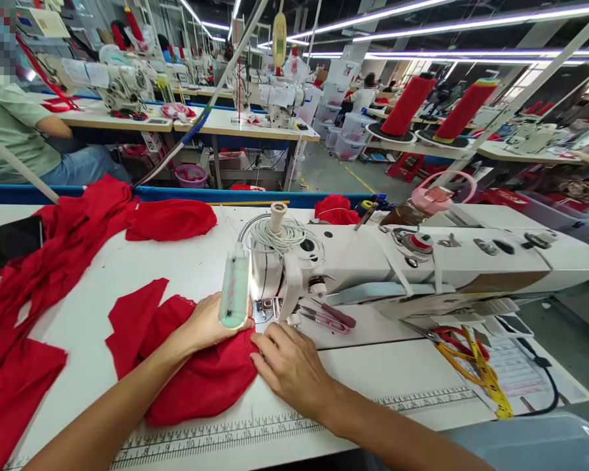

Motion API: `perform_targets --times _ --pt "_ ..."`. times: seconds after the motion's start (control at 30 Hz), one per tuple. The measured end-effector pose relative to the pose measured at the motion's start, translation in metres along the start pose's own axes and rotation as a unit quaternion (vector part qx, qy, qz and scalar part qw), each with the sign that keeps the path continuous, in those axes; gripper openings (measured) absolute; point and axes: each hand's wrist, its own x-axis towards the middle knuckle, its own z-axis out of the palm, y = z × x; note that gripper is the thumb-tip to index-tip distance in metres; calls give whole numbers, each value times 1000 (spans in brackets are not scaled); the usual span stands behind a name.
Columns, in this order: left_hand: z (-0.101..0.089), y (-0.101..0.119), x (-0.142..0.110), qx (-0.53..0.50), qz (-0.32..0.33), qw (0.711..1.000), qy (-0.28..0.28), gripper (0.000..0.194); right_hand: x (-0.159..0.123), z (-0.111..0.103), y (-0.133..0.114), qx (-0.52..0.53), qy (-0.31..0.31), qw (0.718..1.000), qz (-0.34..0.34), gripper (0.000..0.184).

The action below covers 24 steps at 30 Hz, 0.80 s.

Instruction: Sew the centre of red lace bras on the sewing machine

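A gathered piece of red fabric [201, 386] lies on the white table, its right edge close to the needle area of a white sewing machine [353, 255]. My left hand [209, 324] rests over the fabric's upper edge and grips it beside the presser foot [266, 307]. A pale green lamp-like panel [234, 288] covers most of its fingers. With bent fingers, my right hand [294, 366] pinches the same fabric at its right edge, just in front of the foot. Small thread snips [331, 320] and a dark red-handled tool [341, 315] lie right of the needle area.
More red fabric [78, 242] is heaped at the left beside a black phone [19, 241]. Orange-handled scissors [466, 366] and a yellow tape measure [485, 373] lie at the right. A printed ruler [216, 435] runs along the front edge. A person [24, 131] sits at the far left.
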Motion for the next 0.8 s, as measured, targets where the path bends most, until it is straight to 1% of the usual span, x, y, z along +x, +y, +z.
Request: perform_targets --times 0.03,0.13,0.17,0.2,0.23,0.27,0.3,0.33,0.4,0.47,0.53,0.6,0.73,0.8 --pt "0 0 0 13 -4 1000 -9 20 -1 1 1 -20 8 1000 -20 15" --pt "-4 7 -4 42 -12 999 -18 19 -1 0 5 -32 7 998 -46 12" --pt "-7 12 -8 50 -11 999 -12 19 -1 -1 6 -32 6 998 -50 13" --pt "-10 17 -13 59 -5 998 7 19 0 -1 7 -32 9 998 -53 13" --pt "-12 22 -20 70 10 997 29 21 0 -1 8 -31 15 998 -55 14" --pt "-14 27 -28 88 39 993 65 23 0 0 8 -30 20 998 -55 15" --pt "-14 30 -37 107 77 986 100 25 0 0 9 -27 25 998 -53 15" --pt "-12 32 -46 127 126 978 107 25 -1 1 9 -24 27 998 -51 16" --pt "-3 28 -63 169 210 958 100 26 -1 3 9 -13 25 999 -45 15" --pt "9 17 -74 224 255 933 115 29 -2 4 9 -3 23 999 -37 16" --pt "20 4 -79 261 263 920 130 29 -3 5 8 1 29 999 -29 16" --pt "25 -6 -78 261 261 920 129 29 -4 6 8 3 40 999 -25 17" --pt "22 -11 -72 231 274 928 103 27 -7 9 10 -3 68 997 -26 20" --pt "20 -11 -69 213 271 932 114 26 -8 10 11 -3 75 997 -20 21"
